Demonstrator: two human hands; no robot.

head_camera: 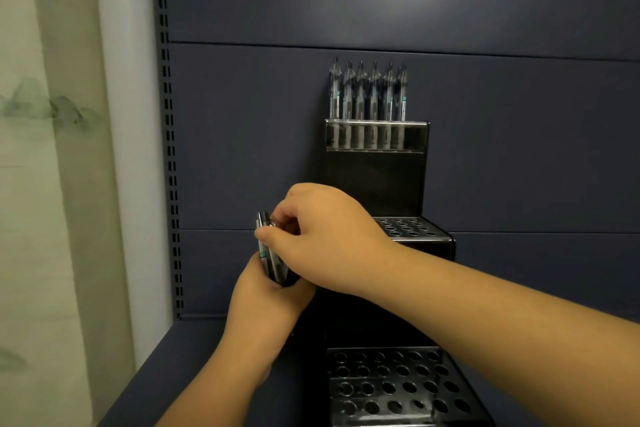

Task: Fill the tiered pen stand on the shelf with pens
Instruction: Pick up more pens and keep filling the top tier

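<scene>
A black tiered pen stand point(375, 180) rises against the back panel of the shelf. Its top tier holds several clear pens point(369, 94) standing upright in a row. The middle tier point(405, 227) and the bottom tier point(394, 388) show only vacant round holes. Left of the stand, my left hand point(266, 305) grips a bundle of pens point(268, 250) from below. My right hand point(325, 232) reaches across from the right and pinches the top of one pen in that bundle. The lower ends of the pens are hidden inside my left fist.
The dark blue shelf floor point(180, 357) extends to the left of the stand. A slotted metal upright point(169, 135) runs down the shelf's left edge, with a pale wall beyond it.
</scene>
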